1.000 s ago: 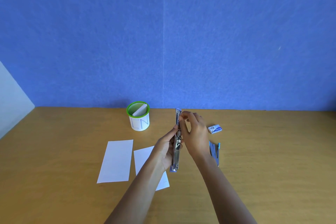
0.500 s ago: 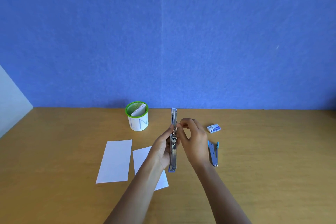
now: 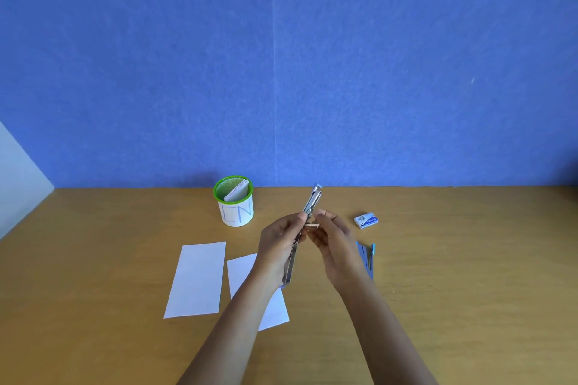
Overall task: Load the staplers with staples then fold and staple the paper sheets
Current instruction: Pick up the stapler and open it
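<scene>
Stapler (image 3: 312,201) tilts toward one o'clock, gripped by left hand (image 3: 278,247); right hand (image 3: 336,244) pinches staple strip (image 3: 312,225) beside it. At three o'clock lies spare stapler (image 3: 366,259).

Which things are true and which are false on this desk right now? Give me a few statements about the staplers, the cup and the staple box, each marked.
1. The left hand grips the opened silver metal stapler. True.
2. The green-rimmed white cup holds folded white paper. True.
3. The small blue-and-white staple box sits inside that cup. False: the box lies on the wooden table, right of the hands.
4. The right hand holds the blue plastic stapler. False: that stapler lies on the table; the right hand pinches a small thin strip.
</scene>
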Demonstrator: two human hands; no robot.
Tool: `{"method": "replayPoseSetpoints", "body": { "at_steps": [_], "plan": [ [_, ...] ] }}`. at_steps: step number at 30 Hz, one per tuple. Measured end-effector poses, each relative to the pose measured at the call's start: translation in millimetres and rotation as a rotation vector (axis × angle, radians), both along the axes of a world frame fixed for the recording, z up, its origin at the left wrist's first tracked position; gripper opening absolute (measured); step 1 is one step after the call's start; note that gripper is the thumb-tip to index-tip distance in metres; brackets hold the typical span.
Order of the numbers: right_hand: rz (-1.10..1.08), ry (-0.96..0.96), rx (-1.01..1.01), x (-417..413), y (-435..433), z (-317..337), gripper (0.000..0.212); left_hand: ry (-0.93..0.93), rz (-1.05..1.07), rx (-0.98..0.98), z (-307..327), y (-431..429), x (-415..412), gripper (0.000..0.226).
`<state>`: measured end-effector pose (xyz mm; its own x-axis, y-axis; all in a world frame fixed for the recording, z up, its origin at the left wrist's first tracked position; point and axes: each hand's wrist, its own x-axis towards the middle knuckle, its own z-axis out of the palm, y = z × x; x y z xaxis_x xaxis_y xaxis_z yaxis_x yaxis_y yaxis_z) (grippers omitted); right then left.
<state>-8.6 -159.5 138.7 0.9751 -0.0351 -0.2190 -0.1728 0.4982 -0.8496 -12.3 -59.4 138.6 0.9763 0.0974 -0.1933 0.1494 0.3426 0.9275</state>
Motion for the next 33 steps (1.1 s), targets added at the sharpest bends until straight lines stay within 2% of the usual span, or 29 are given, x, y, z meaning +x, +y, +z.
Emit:
{"method": "replayPoseSetpoints", "body": {
  "at_steps": [3, 6, 10, 15, 23, 28, 33],
  "plan": [
    [0.095, 0.084, 0.191, -2.3, -1.6, 1.7, 0.012, -0.145, 0.003, 0.314, 3.0, 4.3, 0.0, 0.014],
    [0.151, 0.121, 0.248, -2.9, 0.1, -0.6, 0.017, -0.248, 0.035, 0.714, 5.9, 8.1, -0.8, 0.01],
    [0.201, 0.185, 0.386, -3.3, 3.0, -6.2, 0.019, -0.286, 0.052, 0.958, 13.7, 6.9, -1.4, 0.014],
    [0.244, 0.241, 0.462, -5.6, 3.1, -8.0, 0.019, -0.241, 0.017, 1.034, 18.6, 5.2, 1.3, 0.016],
    [0.241, 0.258, 0.442, -4.0, -0.1, -9.4, 0.017, -0.238, -0.011, 1.069, 17.8, 4.8, 1.3, 0.015],
    [0.26, 0.251, 0.491, -7.1, -0.4, -10.6, 0.02, -0.235, -0.019, 1.177, 17.7, 3.2, 1.3, 0.017],
    [0.326, 0.213, 0.538, -10.6, 1.8, -14.4, 0.027, -0.15, -0.057, 1.289, 22.2, 2.0, 3.3, 0.022]
  ]
}}
